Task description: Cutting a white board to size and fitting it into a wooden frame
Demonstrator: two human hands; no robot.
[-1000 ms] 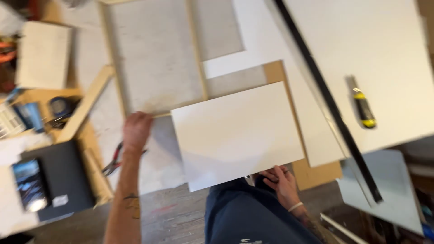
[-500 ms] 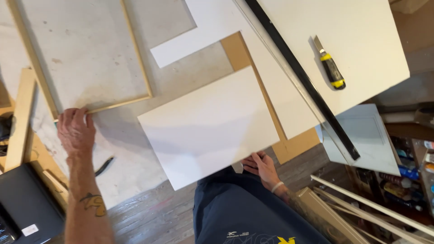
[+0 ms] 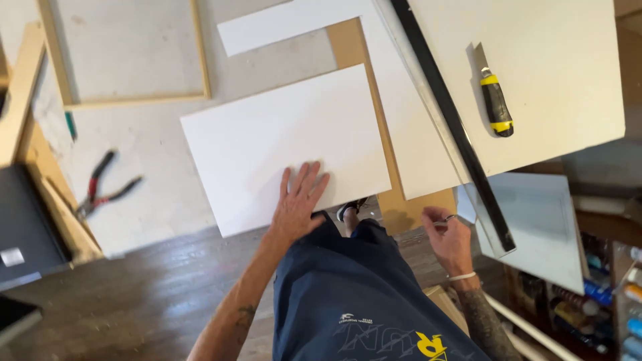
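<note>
**Flat palm on the white board**

Your left hand [image 3: 299, 204] lay flat on the near edge of the white board [image 3: 284, 147], fingers spread and pointing toward twelve o'clock, forearm running back toward seven o'clock. Pressing evenly through the whole palm, not the fingertips, would likely have kept the sheet from skating. Your right hand [image 3: 447, 235] hovered at four o'clock of the board, off its edge, fingers curled around something small; what it was, I could not tell. The red-handled pliers [image 3: 100, 190] lay well apart at nine o'clock. Farther out, the black straightedge [image 3: 451, 120] ran diagonally at two o'clock, the yellow-and-black utility knife [image 3: 495, 100] beyond it, and the wooden frame [image 3: 127, 53] sat at eleven o'clock.
</note>
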